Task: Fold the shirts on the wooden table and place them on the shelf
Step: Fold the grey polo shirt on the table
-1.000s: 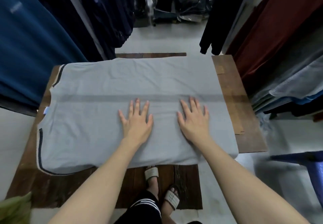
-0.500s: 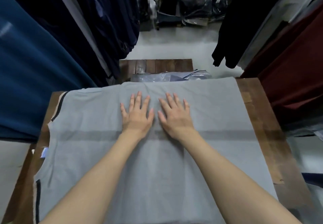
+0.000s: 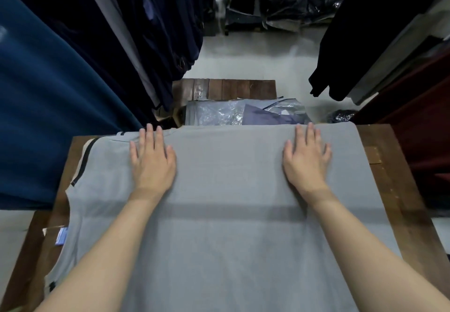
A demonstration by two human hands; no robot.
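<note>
1. Position. The grey shirt (image 3: 226, 226) lies spread flat on the wooden surface (image 3: 389, 189) and fills the centre and lower frame. Its dark-trimmed neck side is at the left of the frame. Its far edge lies along the far rim of the surface, upper centre.

2. Hands. I read the left hand (image 3: 152, 163) and the right hand (image 3: 305, 163) as palm-down on the cloth, well apart, both near that far edge. The fingers (image 3: 149, 133) are straight and slightly spread. They press the cloth and grip nothing.

3. Stage. I judge this to be smoothing ahead of the first fold. I cannot pick out a shelf from here.

4. Hazards.
- Pressing outward from here could slide the far edge over the rim onto the plastic-wrapped garments (image 3: 219, 114) just beyond it.
- Unequal pressure between the hands would drag the cloth askew and set creases into the fold.
- The dark blue hanging garments (image 3: 48, 92) crowd the left of the frame, so a wide lift on that side could brush them and pull the shirt out of line.
</note>
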